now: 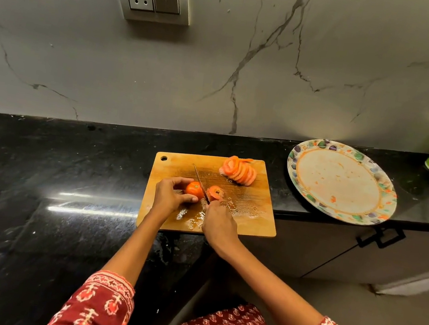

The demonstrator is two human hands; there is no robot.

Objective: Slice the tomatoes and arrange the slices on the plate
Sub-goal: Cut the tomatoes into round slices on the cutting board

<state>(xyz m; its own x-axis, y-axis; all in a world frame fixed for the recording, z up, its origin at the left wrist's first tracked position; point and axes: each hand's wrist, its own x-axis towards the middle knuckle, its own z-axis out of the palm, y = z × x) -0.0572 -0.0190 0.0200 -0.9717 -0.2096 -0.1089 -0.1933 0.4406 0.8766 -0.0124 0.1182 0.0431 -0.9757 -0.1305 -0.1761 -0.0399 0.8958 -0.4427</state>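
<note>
- left hand (168,196) is gripping the whole part of the tomato (195,189) on the wooden cutting board (249,217), fingers curled over its far side and thumb tucked along the near side; so it's pinned pretty firmly
- right hand (217,222) is wrapping its fingers round the handle of the knife (201,182); blade is running away from the person and a bit to the left, sitting right between the tomato and a cut-off slice (216,193) lying just to its right
- so the uncut bit is lying left of the blade, towards the holding fingers; I reckon the next cut needs to be stepping that way, getting closer to those fingertips
- a fanned pile of finished slices (239,172) is sitting at the board's far right corner
- patterned plate (345,153) is waiting well off to the right on the black bench (69,169), no slices on it yet; right hand is the nearer one for moving them over
</note>
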